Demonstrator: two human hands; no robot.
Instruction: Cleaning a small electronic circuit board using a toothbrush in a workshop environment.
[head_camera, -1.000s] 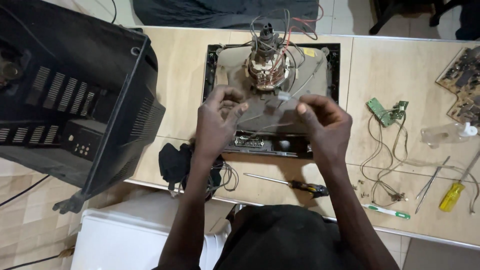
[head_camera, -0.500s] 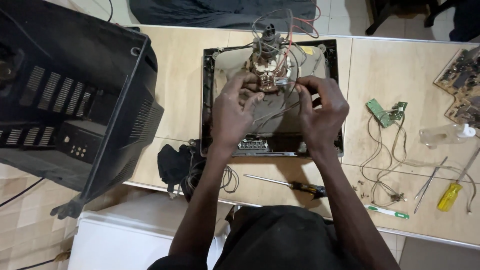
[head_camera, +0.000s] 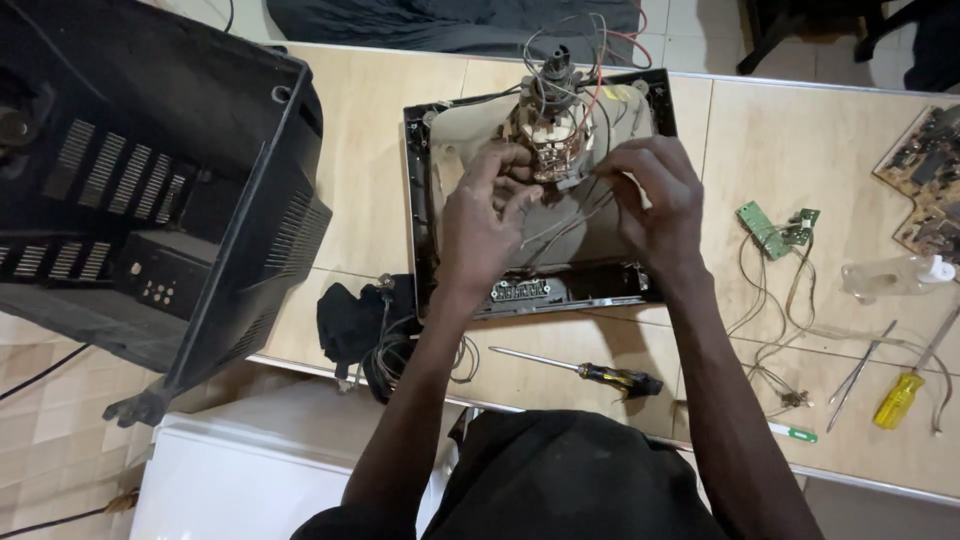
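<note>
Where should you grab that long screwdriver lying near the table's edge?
Probably by the black-and-yellow handle of the screwdriver, coming down from above. It lies flat on the table, thick handle end to the right, thin metal shaft pointing left, with bare tabletop around the handle for fingers to close.

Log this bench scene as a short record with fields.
Left hand: fingers on the deflection yoke
Right hand: pinching thin wires beside the yoke
Workpiece: picture tube lying face down in its black frame
Left of it: black television back cover
Near edge: screwdriver
Right: small green circuit board, yellow screwdriver
</note>
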